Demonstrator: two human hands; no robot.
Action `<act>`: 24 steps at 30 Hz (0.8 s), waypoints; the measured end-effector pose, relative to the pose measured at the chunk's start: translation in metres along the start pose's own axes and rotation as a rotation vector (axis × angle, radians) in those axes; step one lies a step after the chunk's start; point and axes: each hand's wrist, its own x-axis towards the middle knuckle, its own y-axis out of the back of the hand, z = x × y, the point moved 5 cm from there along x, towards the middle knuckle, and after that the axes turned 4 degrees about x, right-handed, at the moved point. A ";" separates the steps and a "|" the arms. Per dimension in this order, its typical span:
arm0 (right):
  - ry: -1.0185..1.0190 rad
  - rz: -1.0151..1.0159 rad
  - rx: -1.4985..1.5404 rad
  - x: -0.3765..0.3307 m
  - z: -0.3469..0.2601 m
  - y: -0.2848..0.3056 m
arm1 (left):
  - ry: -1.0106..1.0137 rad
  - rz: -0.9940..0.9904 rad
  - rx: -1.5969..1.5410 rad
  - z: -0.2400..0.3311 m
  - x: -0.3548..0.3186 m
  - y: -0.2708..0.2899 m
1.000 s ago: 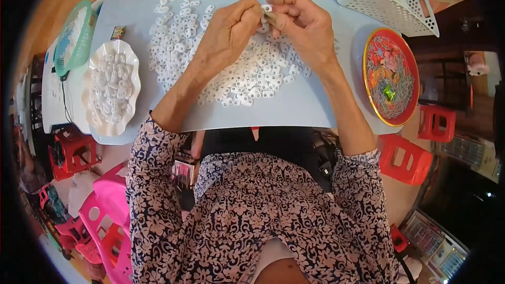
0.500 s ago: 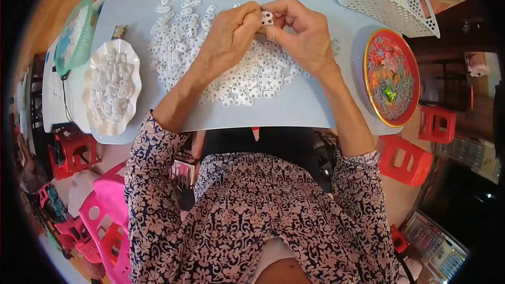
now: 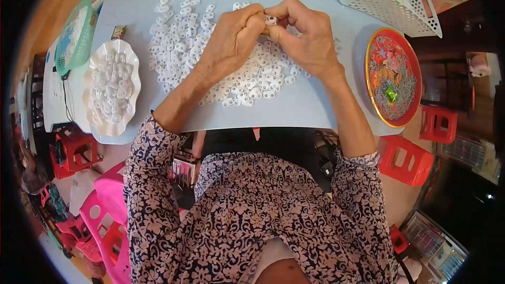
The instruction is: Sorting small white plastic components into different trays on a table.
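Above the table my two hands meet, with a small white plastic piece with dark holes [image 3: 271,20] between their fingertips. My right hand [image 3: 307,34] pinches this piece between thumb and fingers. Closed, its fingers curled together, my left hand [image 3: 236,37] presses against the piece's left side. Whatever its fingertips hold is hidden. Under and around both hands lies a spread heap of loose white two-holed pieces [image 3: 179,47], partly covered by my hands and forearms.
On the left, a scalloped white dish [image 3: 134,100] holds more white pieces, beside a green basket [image 3: 87,37]. A red round tray [image 3: 415,81] with thin grey bits stands on the right. Behind it is a white perforated basket [image 3: 368,13]. Red stools [image 3: 405,160] stand beyond the table.
The white piece has turned between my fingers and shows less of its holed face. Both hands have shifted slightly to the right.
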 end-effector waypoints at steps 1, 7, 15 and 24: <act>0.013 0.000 0.004 0.000 -0.002 0.001 | 0.007 -0.001 -0.006 0.000 0.000 -0.001; -0.140 -0.054 0.200 -0.002 0.003 0.001 | 0.035 -0.070 -0.038 -0.002 -0.001 -0.002; -0.329 -0.120 0.548 -0.003 0.027 -0.001 | 0.027 -0.103 -0.081 -0.005 0.001 0.001; -0.254 0.140 0.287 0.001 0.012 0.019 | -0.062 -0.004 -0.102 -0.008 0.004 0.006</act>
